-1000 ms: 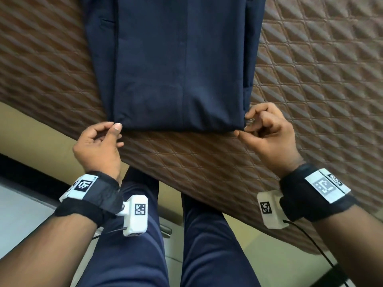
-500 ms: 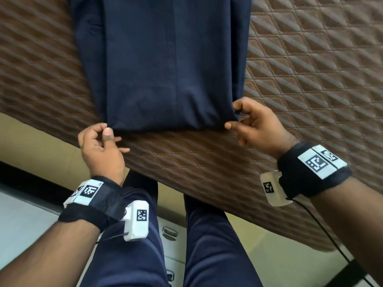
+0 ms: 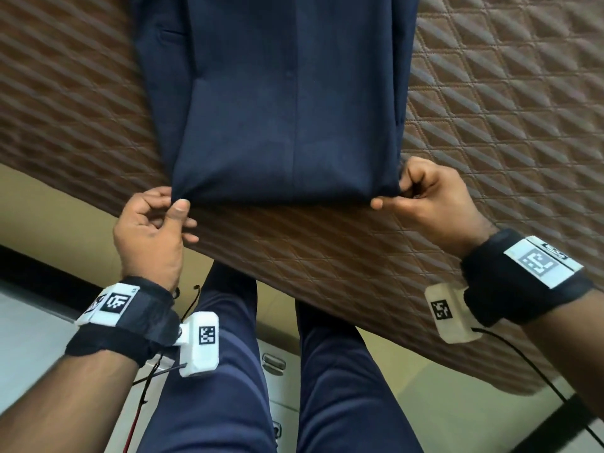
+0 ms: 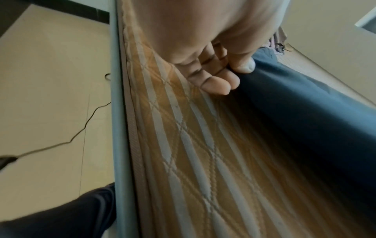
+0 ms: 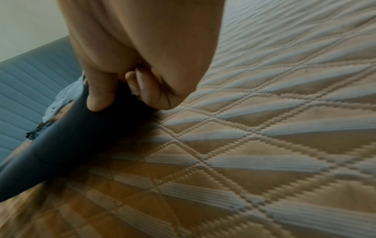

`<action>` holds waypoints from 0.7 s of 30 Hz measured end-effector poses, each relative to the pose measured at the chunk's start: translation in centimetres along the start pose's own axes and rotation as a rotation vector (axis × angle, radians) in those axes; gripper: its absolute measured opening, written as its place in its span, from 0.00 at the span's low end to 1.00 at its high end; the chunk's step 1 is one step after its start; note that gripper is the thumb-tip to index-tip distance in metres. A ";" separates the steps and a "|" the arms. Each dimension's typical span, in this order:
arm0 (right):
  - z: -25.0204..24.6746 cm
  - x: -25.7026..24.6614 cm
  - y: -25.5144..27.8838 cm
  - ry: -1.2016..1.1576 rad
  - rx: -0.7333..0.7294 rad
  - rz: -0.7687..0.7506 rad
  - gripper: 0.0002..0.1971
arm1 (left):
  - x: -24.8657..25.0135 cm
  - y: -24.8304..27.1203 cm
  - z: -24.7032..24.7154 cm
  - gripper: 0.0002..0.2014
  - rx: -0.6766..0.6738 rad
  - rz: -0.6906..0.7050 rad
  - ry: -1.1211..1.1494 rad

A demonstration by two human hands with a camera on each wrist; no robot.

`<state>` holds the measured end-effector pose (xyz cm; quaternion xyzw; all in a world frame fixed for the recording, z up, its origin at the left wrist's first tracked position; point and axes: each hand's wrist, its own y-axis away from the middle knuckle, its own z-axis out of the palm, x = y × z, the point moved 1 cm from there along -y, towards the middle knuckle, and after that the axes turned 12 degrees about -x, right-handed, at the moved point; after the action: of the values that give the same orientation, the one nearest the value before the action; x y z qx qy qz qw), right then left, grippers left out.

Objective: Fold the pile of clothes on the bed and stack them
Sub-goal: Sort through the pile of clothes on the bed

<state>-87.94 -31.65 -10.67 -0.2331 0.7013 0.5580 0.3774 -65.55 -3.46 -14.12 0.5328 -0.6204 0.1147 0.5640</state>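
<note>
Navy blue trousers (image 3: 277, 103) lie folded lengthwise on the brown quilted bed (image 3: 490, 109), their near end close to the bed's edge. My left hand (image 3: 150, 223) pinches the near left corner between thumb and fingers. In the left wrist view the left hand (image 4: 227, 70) has its thumb on the navy cloth (image 4: 305, 104). My right hand (image 3: 428, 194) grips the near right corner with curled fingers. The right wrist view shows the right hand (image 5: 122, 90) with its thumb pressed on top of the dark fabric (image 5: 61, 141), which is raised a little off the quilt.
The bed's edge (image 3: 98, 197) runs diagonally in front of me, with beige floor (image 3: 39, 322) below it. My legs in navy trousers (image 3: 212, 387) stand against the bed. A light garment (image 5: 61, 98) lies beyond the trousers by the grey headboard (image 5: 30, 83). Cables trail on the floor (image 4: 61, 141).
Both hands have closed in on the near corners of the trousers. The left hand, earlier just off the cloth, now pinches its corner; the right keeps its grip.
</note>
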 end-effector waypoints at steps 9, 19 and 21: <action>0.7 -1.0 -0.4 -0.084 -0.019 0.102 0.20 | 1.6 -2.4 -0.4 0.08 -0.268 -0.111 -0.166; 1.7 -2.3 -3.0 -0.082 0.158 0.144 0.08 | 5.5 -6.8 -0.3 0.14 -0.444 -0.232 -0.434; 1.8 -2.9 -3.6 -0.250 0.203 0.118 0.09 | 6.4 -8.0 0.6 0.24 -0.404 -0.243 -0.329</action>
<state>-82.98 -31.19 -10.77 -0.0812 0.7141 0.5303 0.4498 -58.24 -10.53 -12.72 0.4915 -0.6453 -0.1678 0.5603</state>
